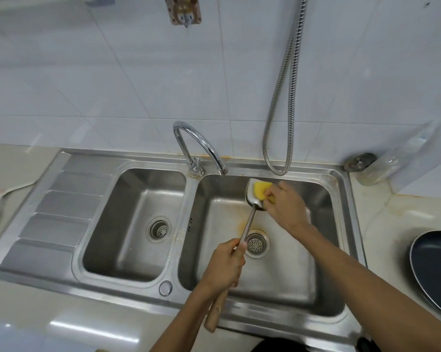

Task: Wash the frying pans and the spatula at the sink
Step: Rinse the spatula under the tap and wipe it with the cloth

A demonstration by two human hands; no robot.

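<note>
Over the right basin of the steel double sink (270, 329), my left hand (224, 265) grips the spatula (250, 219) by its handle; the wooden end sticks out below my fist. The metal blade points up toward the faucet. My right hand (286, 204) presses a yellow sponge (261, 190) flat against the blade. A dark frying pan (435, 265) rests on the counter at the right edge, partly cut off by the frame.
The curved faucet (201, 146) stands between the basins, with no water visible. A metal shower hose (288, 97) hangs down the tiled wall. A clear jar with a metal lid (374, 166) lies at the back right. Drainboard ribs (62, 212) lie left.
</note>
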